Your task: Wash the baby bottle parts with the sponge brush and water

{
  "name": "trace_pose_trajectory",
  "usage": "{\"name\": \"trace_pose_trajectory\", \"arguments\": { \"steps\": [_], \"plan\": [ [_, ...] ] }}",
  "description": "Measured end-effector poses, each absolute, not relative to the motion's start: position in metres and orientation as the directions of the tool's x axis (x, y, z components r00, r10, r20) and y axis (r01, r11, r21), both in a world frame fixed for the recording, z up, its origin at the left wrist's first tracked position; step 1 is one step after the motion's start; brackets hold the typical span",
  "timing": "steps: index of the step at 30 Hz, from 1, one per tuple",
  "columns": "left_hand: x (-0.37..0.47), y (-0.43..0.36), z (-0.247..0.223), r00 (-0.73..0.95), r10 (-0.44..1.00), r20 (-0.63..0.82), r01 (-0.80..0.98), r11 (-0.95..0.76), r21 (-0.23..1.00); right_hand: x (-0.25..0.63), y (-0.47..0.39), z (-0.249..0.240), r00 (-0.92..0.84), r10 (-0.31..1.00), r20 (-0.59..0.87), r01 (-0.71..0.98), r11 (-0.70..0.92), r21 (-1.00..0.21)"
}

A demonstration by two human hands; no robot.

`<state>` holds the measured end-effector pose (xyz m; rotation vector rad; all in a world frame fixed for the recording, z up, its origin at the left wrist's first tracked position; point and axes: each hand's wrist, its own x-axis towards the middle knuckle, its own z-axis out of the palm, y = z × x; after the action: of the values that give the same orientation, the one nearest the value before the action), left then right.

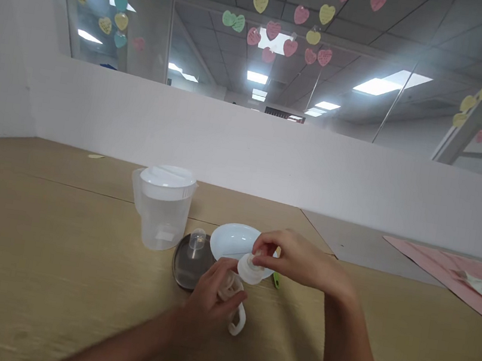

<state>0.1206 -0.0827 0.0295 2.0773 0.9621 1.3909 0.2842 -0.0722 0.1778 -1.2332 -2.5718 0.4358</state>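
Observation:
My left hand (211, 294) is wrapped round a clear bottle (230, 287) with a white handle (238, 321) on its right side. Just above the bottle's mouth, my right hand (281, 255) pinches a white round cap with a nipple-like top (250, 269). The cap is tilted, and whether it touches the bottle is hard to tell. Behind my hands lies a white oval bowl (232, 238), partly covered by my right hand. A dark grey tray (187, 266) with a small clear dome (197, 240) on it sits to the left of the bottle.
A translucent lidded pitcher (163, 217) stands behind left of the tray. The green end of a utensil (276, 280) shows beside the bowl. A pink cloth (436, 270) lies at the far right of the table (53, 255). A white wall (245, 151) closes off the back.

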Motion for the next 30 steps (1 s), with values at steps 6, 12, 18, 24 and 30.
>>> {"name": "trace_pose_trajectory", "arguments": {
  "steps": [6,12,18,24,30],
  "plan": [
    [0.117,-0.09,0.022,0.183,0.813,0.553,0.206,-0.581,0.787,0.282,-0.072,0.177,-0.639,0.765,0.072,0.699,0.618,-0.36],
    [0.116,-0.087,0.019,0.174,0.823,0.541,0.123,-0.564,0.817,0.276,-0.07,0.174,-0.658,0.752,0.041,0.695,0.628,-0.351],
    [0.12,-0.087,0.028,0.184,0.782,0.596,0.162,-0.622,0.766,0.272,-0.068,0.169,-0.688,0.725,0.023,0.673,0.65,-0.352],
    [0.113,-0.086,0.03,0.222,0.686,0.692,0.187,-0.727,0.661,0.275,-0.068,0.171,-0.685,0.728,0.004,0.678,0.64,-0.361],
    [0.107,-0.081,0.022,0.148,0.625,0.767,0.231,-0.775,0.588,0.278,-0.071,0.175,-0.669,0.742,0.041,0.692,0.642,-0.33]
  ]
}}
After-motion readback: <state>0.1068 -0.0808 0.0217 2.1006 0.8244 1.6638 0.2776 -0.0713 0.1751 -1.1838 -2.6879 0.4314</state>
